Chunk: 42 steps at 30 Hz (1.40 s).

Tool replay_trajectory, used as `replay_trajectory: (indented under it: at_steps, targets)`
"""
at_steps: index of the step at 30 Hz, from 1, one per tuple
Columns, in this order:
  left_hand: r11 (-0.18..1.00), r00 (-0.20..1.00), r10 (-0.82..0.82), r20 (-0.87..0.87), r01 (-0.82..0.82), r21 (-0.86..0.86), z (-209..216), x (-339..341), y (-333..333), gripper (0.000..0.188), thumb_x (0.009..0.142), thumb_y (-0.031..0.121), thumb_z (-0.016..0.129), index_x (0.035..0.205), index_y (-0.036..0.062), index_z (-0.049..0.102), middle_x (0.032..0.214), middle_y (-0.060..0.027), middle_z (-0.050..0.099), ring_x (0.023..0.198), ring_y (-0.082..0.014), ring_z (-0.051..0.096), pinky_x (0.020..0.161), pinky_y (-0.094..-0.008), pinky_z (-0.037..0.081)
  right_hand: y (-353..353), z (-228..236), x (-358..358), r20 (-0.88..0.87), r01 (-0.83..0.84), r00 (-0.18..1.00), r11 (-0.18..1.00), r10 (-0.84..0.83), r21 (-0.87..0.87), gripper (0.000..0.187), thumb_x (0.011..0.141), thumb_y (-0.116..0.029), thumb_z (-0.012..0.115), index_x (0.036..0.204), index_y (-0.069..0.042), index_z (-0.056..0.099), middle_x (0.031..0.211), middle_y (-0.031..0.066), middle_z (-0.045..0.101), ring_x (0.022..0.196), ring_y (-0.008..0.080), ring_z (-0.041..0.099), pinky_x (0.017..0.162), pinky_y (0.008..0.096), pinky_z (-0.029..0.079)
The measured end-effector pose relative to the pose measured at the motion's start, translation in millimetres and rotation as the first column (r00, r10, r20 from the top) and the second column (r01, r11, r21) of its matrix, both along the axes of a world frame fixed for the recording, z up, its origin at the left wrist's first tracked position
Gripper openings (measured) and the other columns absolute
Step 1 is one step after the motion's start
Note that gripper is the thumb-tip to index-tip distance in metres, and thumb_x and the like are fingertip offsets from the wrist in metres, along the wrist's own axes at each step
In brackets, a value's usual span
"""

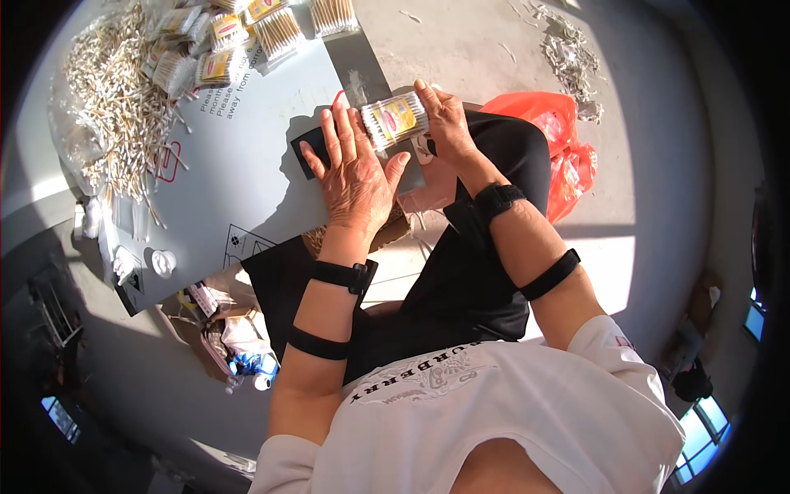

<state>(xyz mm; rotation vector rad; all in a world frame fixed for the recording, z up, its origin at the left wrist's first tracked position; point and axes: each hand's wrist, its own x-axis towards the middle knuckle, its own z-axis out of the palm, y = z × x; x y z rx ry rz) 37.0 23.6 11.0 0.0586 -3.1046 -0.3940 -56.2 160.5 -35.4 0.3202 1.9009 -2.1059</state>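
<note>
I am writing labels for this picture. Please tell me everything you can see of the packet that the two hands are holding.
The packet is a small clear plastic pack full of cotton swabs with pale sticks, with a yellow and red label on its face. It lies on its side above the grey board. The right hand grips its right end, and the left hand, spread flat, touches its left end with the fingertips. It looks closed and full.

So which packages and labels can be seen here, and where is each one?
Swab pack: held between both hands, clear wrap, yellow and red label.
Finished packs: piled at the board's far edge, same yellow labels.
Grey board: on the lap, dark print and red symbol.
Orange bag: floor, right.
</note>
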Motion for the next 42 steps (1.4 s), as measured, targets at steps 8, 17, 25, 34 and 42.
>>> replay_trajectory:
  at_steps: [8,17,25,34,42]
  targets:
    - [0.997,0.999,-0.03,0.023,0.031,-0.075,-9.7,16.9,8.7,0.091,0.09,0.064,0.041,0.144,-0.0078,0.024,0.157,-0.0159,0.011,0.146,-0.0312,0.003,0.108,-0.0662,0.003,-1.4,1.9,0.5,-0.083,0.013,0.997,0.998,-0.008,0.056,0.045,0.095,-0.045,0.055,0.082,-0.003,0.064,0.065,-0.0035,0.055,0.053,0.0041,0.045,0.046,0.0217,0.036]
    - [0.997,0.998,-0.068,-0.008,0.068,0.042,5.5,16.9,-1.5,0.086,0.083,0.052,0.061,0.139,-0.0079,0.034,0.154,-0.0159,0.019,0.145,-0.0315,0.011,0.109,-0.0648,0.009,2.3,1.0,1.0,-0.015,-0.063,0.998,0.998,0.063,-0.003,0.044,0.094,-0.047,0.055,0.085,-0.005,0.064,0.068,-0.0018,0.058,0.054,0.0044,0.047,0.045,0.0221,0.036]
    - [0.983,0.932,0.161,-0.326,-0.123,0.136,-8.3,26.9,-128.9,0.047,0.082,0.009,0.065,0.126,-0.0005,0.05,0.129,-0.0158,0.054,0.127,-0.0304,0.046,0.107,-0.0403,0.036,17.2,13.1,1.6,-0.268,0.133,0.963,0.932,-0.04,0.337,0.048,0.094,-0.046,0.055,0.084,0.0,0.063,0.072,0.0007,0.055,0.066,0.0092,0.046,0.06,0.024,0.038]
    - [0.942,0.875,0.259,-0.408,-0.136,0.306,-13.2,51.3,-200.4,0.038,0.081,0.007,0.066,0.117,0.0005,0.057,0.129,-0.0112,0.055,0.125,-0.0294,0.049,0.1,-0.0423,0.039,-2.8,54.9,20.3,-0.501,0.311,0.749,0.438,0.434,0.844,0.043,0.096,-0.038,0.053,0.111,0.001,0.057,0.122,0.0182,0.052,0.109,0.0298,0.052,0.092,0.039,0.043]
    - [0.906,0.861,0.285,-0.42,-0.1,0.411,-14.9,49.2,-198.9,0.033,0.08,0.007,0.067,0.112,-0.0003,0.06,0.126,-0.0108,0.058,0.121,-0.0287,0.052,0.101,-0.0417,0.038,-39.5,68.9,15.8,-0.376,0.268,0.685,0.264,0.624,0.926,0.038,0.097,-0.037,0.051,0.114,-0.003,0.057,0.131,0.0169,0.048,0.122,0.0345,0.045,0.102,0.0448,0.033]
